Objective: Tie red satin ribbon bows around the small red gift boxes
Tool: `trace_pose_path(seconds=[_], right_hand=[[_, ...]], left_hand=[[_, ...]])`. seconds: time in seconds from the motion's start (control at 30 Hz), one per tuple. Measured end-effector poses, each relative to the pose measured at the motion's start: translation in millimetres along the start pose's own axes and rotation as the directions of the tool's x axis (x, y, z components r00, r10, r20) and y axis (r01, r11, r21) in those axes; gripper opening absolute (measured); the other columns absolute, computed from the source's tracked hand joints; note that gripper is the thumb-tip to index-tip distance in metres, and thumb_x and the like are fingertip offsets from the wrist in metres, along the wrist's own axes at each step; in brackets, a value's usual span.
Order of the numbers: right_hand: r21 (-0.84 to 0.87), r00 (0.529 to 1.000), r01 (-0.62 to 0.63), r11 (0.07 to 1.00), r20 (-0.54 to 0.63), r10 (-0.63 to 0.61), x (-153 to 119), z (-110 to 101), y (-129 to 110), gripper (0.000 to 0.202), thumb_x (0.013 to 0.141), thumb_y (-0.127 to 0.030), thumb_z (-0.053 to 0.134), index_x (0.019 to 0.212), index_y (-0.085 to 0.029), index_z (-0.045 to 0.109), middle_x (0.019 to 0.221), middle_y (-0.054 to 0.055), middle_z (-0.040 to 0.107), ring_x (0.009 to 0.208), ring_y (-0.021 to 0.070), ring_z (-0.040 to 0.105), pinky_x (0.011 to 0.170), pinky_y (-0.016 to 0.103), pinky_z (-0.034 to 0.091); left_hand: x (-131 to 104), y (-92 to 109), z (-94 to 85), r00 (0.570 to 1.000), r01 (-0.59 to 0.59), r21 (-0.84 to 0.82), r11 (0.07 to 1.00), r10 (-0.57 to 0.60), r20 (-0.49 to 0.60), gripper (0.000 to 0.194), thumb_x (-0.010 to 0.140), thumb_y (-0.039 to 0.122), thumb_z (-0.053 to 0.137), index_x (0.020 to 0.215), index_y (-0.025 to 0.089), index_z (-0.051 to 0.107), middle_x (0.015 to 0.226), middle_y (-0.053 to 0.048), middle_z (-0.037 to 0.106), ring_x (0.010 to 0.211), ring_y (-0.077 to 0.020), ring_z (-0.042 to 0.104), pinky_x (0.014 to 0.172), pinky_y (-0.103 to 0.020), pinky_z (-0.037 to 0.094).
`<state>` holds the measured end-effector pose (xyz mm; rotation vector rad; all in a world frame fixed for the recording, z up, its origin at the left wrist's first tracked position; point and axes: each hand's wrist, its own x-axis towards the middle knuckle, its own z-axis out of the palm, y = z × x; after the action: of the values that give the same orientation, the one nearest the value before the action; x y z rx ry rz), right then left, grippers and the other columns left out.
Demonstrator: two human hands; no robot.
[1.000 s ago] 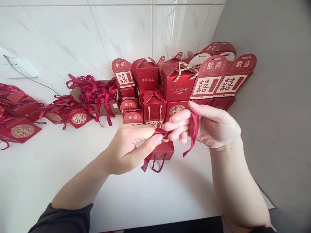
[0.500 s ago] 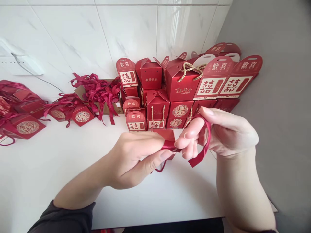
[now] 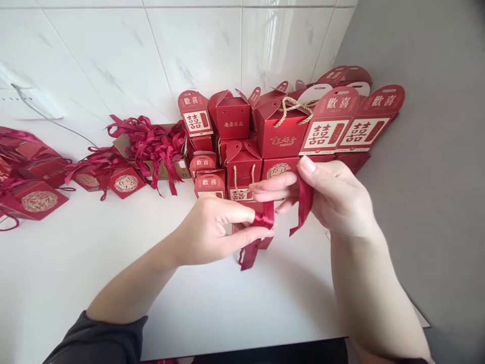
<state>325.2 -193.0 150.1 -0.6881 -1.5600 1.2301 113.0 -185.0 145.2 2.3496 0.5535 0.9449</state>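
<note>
Between thumb and fingers, my left hand (image 3: 212, 230) pinches a loop of dark red satin ribbon (image 3: 264, 218). One cut tail of it hangs below the left fingertips. My right hand (image 3: 333, 197) is to the right and a little higher, its thumb pressing the other stretch of ribbon against the forefinger while the remaining fingers reach out toward the left hand. That end dangles below the right thumb. Behind and under my hands stands a small red box (image 3: 267, 241), mostly hidden by the fingers and ribbon.
Red gift boxes (image 3: 282, 136) are stacked against the tiled wall at the back right. A cardboard box (image 3: 162, 169) heaped with red ribbons (image 3: 146, 141) stands left of them. Ribboned red boxes (image 3: 41, 199) sit at far left. A grey wall (image 3: 428, 177) bounds the right side.
My right hand has moved up and slightly left, its fingers stretching out from their curled pose. The ribbon loop at my left hand shows more, and a tail now hangs below it.
</note>
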Motion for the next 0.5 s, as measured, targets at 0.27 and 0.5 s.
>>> trace_pose_path(seconds=[0.27, 0.5], right_hand=[[-0.532, 0.939, 0.3, 0.792, 0.016, -0.344, 10.9, 1.1, 23.8, 0.052, 0.101, -0.043, 0.037, 0.08, -0.02, 0.078, 0.087, 0.006, 0.078, 0.088, 0.0215, 0.073, 0.075, 0.03, 0.058], [-0.84, 0.897, 0.104, 0.533, -0.152, -0.415, 22.0, -44.3, 43.0, 0.047, 0.097, -0.04, 0.045, 0.067, -0.02, 0.074, 0.072, 0.003, 0.076, 0.071, 0.0193, 0.073, 0.068, 0.029, 0.053]], left_hand=[[2.0, -5.5, 6.0, 0.954, -0.148, -0.121, 0.982, 0.174, 0.246, 0.009, 0.084, 0.018, 0.066, 0.085, 0.022, 0.073, 0.077, -0.004, 0.076, 0.069, -0.0164, 0.071, 0.066, -0.024, 0.056], [-8.6, 14.2, 21.6, 0.741, -0.216, -0.275, 0.937, 0.341, 0.579, 0.012, 0.084, 0.021, 0.064, 0.094, 0.017, 0.07, 0.074, -0.008, 0.075, 0.069, -0.0195, 0.07, 0.069, -0.025, 0.055]])
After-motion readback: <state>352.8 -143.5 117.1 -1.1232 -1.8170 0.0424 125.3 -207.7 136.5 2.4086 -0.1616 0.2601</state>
